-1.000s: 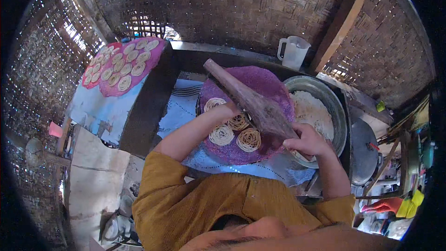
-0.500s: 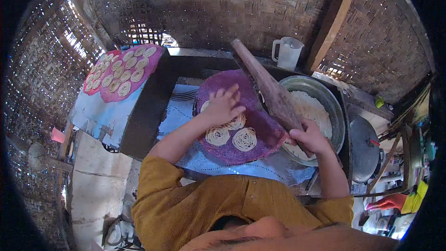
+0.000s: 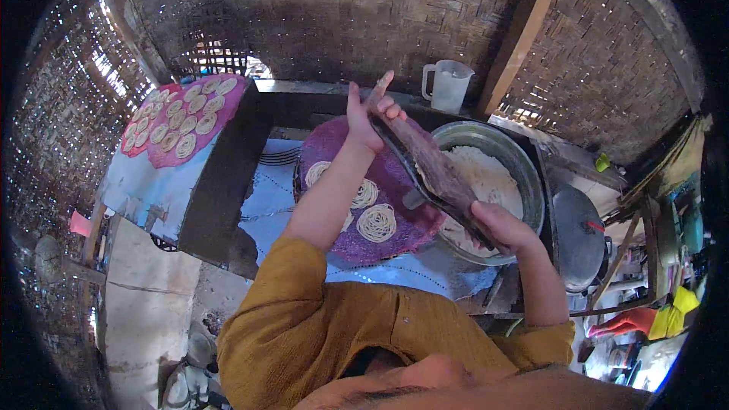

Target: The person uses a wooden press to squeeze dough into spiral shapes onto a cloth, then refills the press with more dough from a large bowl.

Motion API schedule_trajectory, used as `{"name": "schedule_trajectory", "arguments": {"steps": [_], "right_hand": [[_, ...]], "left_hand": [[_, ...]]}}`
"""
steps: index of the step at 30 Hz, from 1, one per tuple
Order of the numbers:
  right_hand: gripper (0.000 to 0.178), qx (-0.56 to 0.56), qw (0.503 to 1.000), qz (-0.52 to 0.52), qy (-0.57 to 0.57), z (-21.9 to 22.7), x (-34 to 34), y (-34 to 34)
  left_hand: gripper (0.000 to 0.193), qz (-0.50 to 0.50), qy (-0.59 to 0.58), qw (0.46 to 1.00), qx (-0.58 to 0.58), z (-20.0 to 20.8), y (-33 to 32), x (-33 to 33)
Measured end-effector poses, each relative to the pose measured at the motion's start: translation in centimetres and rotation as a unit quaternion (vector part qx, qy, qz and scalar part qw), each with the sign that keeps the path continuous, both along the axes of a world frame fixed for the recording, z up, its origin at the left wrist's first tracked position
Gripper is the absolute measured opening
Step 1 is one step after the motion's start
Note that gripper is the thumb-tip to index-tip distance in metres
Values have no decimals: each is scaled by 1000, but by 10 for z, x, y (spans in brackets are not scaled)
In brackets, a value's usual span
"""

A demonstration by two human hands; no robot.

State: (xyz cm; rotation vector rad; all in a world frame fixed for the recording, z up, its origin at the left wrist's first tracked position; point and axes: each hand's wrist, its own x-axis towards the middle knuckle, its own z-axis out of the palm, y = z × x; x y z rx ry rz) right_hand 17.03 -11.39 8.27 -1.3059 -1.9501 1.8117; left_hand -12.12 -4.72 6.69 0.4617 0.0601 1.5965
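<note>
I hold a long, dark wooden press (image 3: 437, 159), made of two pieces, slanting over the purple mesh mat (image 3: 410, 231). My left hand (image 3: 368, 118) closes round its narrow far end. Round the wider near end, my right hand (image 3: 503, 226) is wrapped beside the bowl's rim. Pale coiled noodle nests lie on the mat; one nest (image 3: 377, 223) shows whole, while others are partly hidden under my left forearm. To the right, a large metal bowl (image 3: 537, 175) holds pale, crumbly dough or flour (image 3: 486, 175).
At the far left, a pink mesh sheet (image 3: 163, 153) carries several more nests. A translucent jug (image 3: 452, 85) stands by the woven wall behind the bowl. Right of the bowl sits a dark lidded pot (image 3: 577, 235). A raised dark board (image 3: 228, 175) edges the work area's left side.
My left hand has moved from over the nests up to the press's far end and taken hold there. The right hand keeps its grip. The view has shifted slightly.
</note>
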Motion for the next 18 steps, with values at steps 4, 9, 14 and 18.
{"name": "schedule_trajectory", "arguments": {"steps": [4,9,14,18], "right_hand": [[44,31,997,-1,-72,0,-9,3],[40,98,992,-8,-81,2,-6,-9],[36,106,987,-32,-116,46,3,-21],[30,189,975,-53,-106,61,-11,-18]], "left_hand": [[65,5,-8,1000,13,-23,8,-8],[63,19,-6,1000,-18,-13,-10,-5],[64,8,-18,1000,7,11,-20,9],[67,15,-25,998,59,39,-11,-3]]}}
